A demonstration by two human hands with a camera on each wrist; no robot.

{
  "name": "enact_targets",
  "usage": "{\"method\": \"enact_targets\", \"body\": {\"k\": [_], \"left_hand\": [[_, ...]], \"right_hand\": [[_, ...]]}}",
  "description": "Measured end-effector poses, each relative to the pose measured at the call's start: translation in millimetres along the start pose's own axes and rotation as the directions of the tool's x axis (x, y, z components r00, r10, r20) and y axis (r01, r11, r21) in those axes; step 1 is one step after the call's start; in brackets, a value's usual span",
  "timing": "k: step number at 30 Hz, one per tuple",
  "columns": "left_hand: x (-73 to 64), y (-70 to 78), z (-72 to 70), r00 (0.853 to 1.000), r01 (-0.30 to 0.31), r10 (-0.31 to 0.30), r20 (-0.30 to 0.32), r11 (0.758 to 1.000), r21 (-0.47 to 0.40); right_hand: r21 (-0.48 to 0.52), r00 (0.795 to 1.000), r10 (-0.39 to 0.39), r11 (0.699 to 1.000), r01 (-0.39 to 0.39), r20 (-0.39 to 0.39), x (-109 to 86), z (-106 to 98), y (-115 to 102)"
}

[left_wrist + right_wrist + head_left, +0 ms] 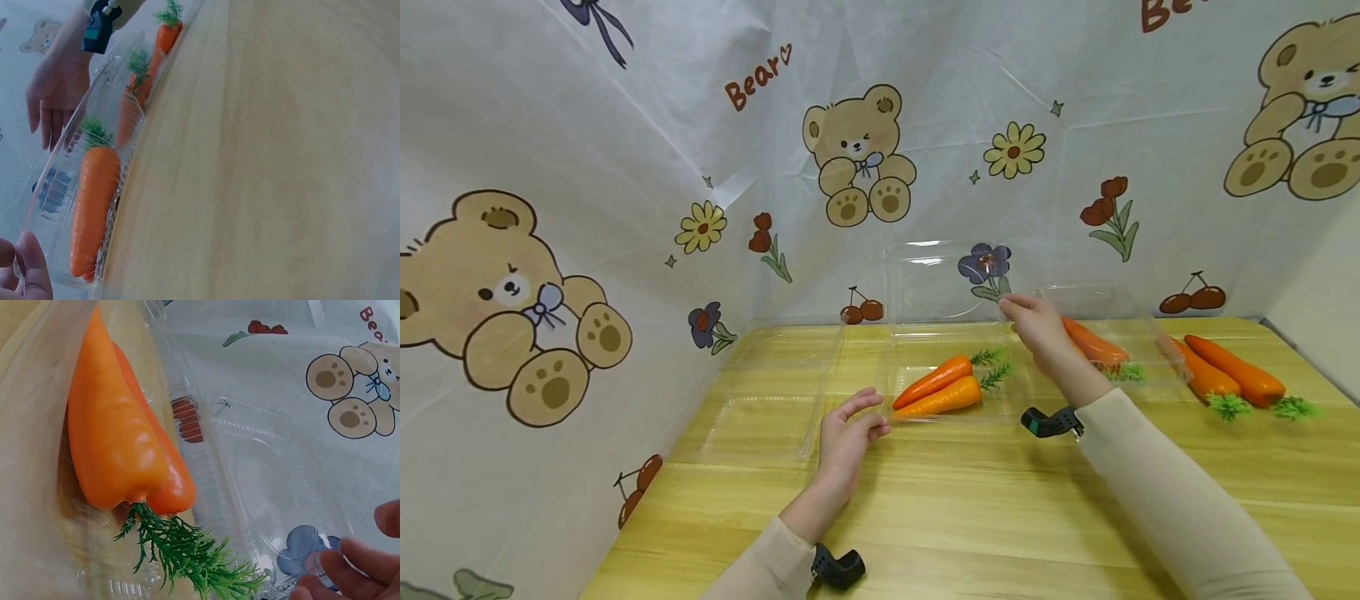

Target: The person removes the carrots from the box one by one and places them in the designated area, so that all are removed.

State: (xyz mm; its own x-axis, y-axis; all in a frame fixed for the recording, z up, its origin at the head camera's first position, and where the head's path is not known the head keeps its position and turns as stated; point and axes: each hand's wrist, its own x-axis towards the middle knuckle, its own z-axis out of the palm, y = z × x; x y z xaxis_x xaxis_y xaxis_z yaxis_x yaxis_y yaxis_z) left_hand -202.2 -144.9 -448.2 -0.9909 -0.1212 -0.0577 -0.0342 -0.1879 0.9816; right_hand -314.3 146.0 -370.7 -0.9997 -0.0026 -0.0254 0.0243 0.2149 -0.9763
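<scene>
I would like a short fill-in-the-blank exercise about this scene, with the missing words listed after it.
1. The middle box holds ____ carrots.
2. Beside its raised lid is the ____ hand.
3. These carrots have ____ leaves.
4. The red word printed on the sheet is "____".

Missing words: two; right; green; Bear.

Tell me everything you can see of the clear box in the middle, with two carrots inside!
The clear box looks like thin, shiny plastic with ribbed sides. It sits on the table, its lid open and standing up at the back. Two orange carrots with green tops lie inside. The left hand pinches the box's left edge; the right hand is by the lid's right edge, maybe touching.
</scene>
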Motion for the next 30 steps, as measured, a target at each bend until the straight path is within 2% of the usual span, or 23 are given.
{"method": "enact_targets", "body": {"k": [5,9,13,15,21,25,30], "left_hand": [[-0.3,-0.6,-0.5,1.000,0.006,-0.006,0.001,1.000,0.006],[-1.3,-0.9,-0.6,1.000,0.000,0.000,0.002,1.000,0.013],[-1.0,-0.1,-0.2,1.000,-0.004,0.004,0.004,1.000,0.009],[-0.6,0.5,0.1,1.000,-0.004,0.004,0.004,1.000,0.006],[-0.1,1.3,-1.0,1.000,0.001,-0.001,-0.001,1.000,0.001],[-0.6,1.4,-1.4,1.000,-0.001,0.001,-0.003,1.000,-0.002],[-1.2,1.7,-0.1,1.000,-0.007,0.007,-0.001,1.000,-0.008]], "right_hand": [[-0.034,0.995,-0.034,0.999,0.037,0.092,-0.6,3.2,0.8],[-0.104,0.975,-0.107,0.986,0.129,0.197,0.3,5.5,4.0],[-0.143,0.931,-0.179,0.962,0.234,0.317,3.1,8.4,6.0],[-0.162,0.901,-0.206,0.945,0.284,0.382,5.7,9.9,6.8],[-0.198,0.823,-0.230,0.904,0.378,0.520,17.1,18.7,8.4],[-0.220,0.789,-0.220,0.886,0.408,0.574,23.9,23.9,9.5],[-0.256,0.774,-0.181,0.878,0.405,0.607,26.9,28.2,7.4]]}}
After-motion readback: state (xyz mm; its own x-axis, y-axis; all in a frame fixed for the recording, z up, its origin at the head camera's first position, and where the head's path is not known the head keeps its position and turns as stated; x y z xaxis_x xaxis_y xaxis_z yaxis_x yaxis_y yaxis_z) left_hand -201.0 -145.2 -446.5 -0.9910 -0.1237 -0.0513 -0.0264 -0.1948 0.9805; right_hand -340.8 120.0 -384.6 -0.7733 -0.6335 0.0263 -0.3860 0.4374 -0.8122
